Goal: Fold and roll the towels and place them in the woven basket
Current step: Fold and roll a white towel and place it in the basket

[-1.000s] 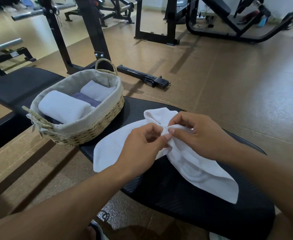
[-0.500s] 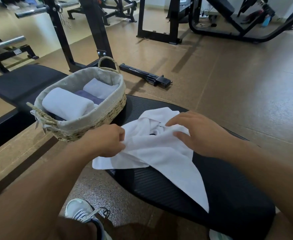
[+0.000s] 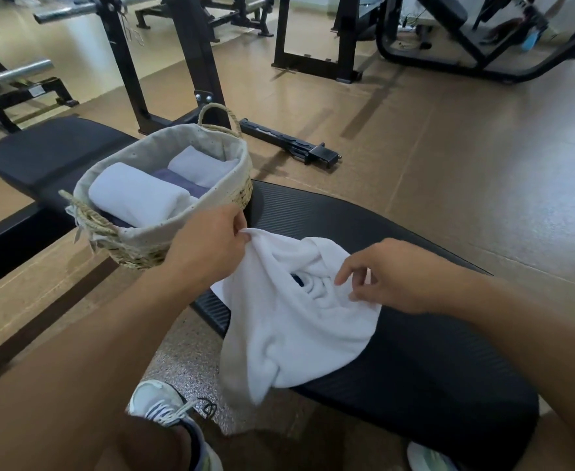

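Note:
A crumpled white towel (image 3: 293,328) lies on the black padded bench (image 3: 415,362), one part hanging over its near-left edge. My left hand (image 3: 208,243) pinches the towel's upper left corner, lifted just in front of the woven basket (image 3: 177,239). My right hand (image 3: 388,277) hovers over the towel's right side with fingers spread, fingertips touching or just above the cloth. The basket has a cloth lining and holds two rolled white towels (image 3: 136,193) (image 3: 201,164) on a dark blue one (image 3: 174,180).
A second black bench pad (image 3: 51,147) extends behind the basket at left. Black rack uprights (image 3: 191,59) and a bar piece (image 3: 289,144) stand on the brown floor beyond. My shoes (image 3: 163,409) are on the floor below the bench.
My left hand has lifted a towel corner up toward the basket. My right hand has come off the bunched cloth and opened. The towel has shifted left and hangs lower over the edge.

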Motion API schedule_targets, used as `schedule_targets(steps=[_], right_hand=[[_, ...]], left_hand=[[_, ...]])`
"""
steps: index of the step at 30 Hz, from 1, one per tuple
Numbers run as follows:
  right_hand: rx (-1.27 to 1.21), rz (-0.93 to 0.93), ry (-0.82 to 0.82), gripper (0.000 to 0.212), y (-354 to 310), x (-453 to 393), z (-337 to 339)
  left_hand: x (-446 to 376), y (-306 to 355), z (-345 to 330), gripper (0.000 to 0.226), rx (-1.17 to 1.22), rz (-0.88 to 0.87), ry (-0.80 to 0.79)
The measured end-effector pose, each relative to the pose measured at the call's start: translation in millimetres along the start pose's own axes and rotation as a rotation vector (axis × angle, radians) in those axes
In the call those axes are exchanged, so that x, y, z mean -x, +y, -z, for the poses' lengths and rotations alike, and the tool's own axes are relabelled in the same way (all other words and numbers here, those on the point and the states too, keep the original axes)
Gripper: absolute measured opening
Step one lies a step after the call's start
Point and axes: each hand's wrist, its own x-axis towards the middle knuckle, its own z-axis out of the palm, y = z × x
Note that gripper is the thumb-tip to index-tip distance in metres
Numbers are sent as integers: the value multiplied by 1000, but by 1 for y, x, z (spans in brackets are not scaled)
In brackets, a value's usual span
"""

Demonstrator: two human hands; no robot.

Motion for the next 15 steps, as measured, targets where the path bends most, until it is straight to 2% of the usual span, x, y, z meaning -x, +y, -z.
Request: schedule_targets(steps=[3, 9, 15], right_hand=[[69, 16, 77, 21, 5, -2, 2], [223, 71, -85, 37, -4, -19, -10], [357, 34, -121, 20, -5, -30, -5]], left_hand=[[2, 4, -3, 10, -6, -33, 3], [7, 13, -7, 7, 91, -17, -1], [8, 13, -3, 10, 185, 3, 50]])
